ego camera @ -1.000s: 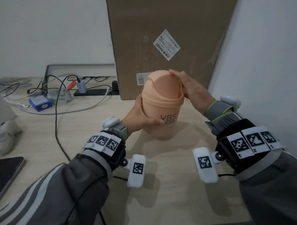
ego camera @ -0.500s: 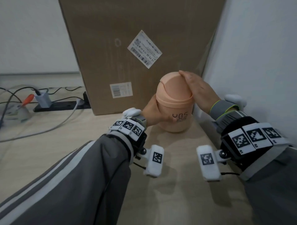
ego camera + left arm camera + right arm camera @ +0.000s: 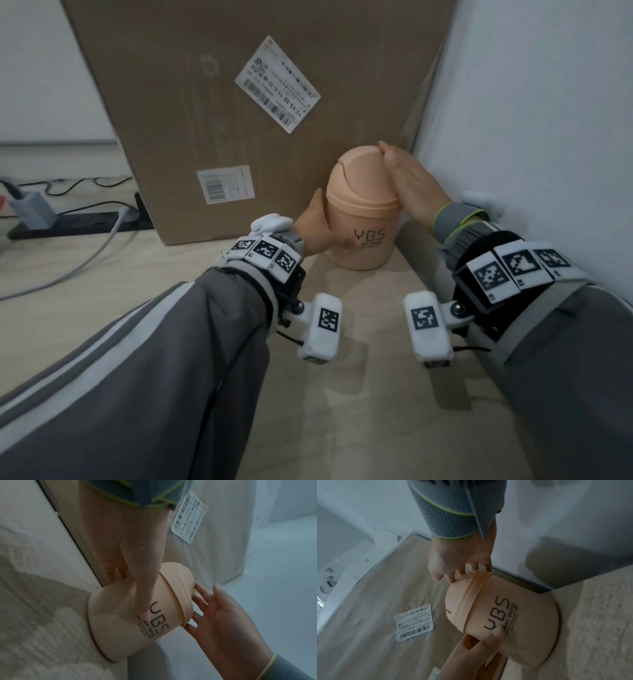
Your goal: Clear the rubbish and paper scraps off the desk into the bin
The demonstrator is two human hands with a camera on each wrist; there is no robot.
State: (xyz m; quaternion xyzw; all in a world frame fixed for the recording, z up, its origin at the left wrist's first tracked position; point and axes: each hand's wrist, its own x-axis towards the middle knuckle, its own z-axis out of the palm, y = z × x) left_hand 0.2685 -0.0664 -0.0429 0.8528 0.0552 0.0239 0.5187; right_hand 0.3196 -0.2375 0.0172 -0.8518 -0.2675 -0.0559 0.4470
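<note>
A small peach bin (image 3: 363,219) with a domed swing lid and "YBS" on its front stands upright on the wooden desk (image 3: 359,394), in the corner between the cardboard box and the wall. My left hand (image 3: 318,229) grips its body from the left, thumb (image 3: 144,601) across the front. My right hand (image 3: 407,181) lies over the right side of the lid with fairly straight fingers (image 3: 204,599). In the right wrist view the bin (image 3: 513,622) sits between the right hand (image 3: 460,561) above and the left hand (image 3: 471,653) below. No rubbish or scraps show.
A tall cardboard box (image 3: 239,102) with shipping labels stands right behind the bin. A white wall (image 3: 531,137) closes off the right side. A black power strip (image 3: 78,222) with plugs and cables lies at the back left.
Both hands have carried the bin to the right and back, from the middle of the desk into the corner by the box and wall. The grips look the same.
</note>
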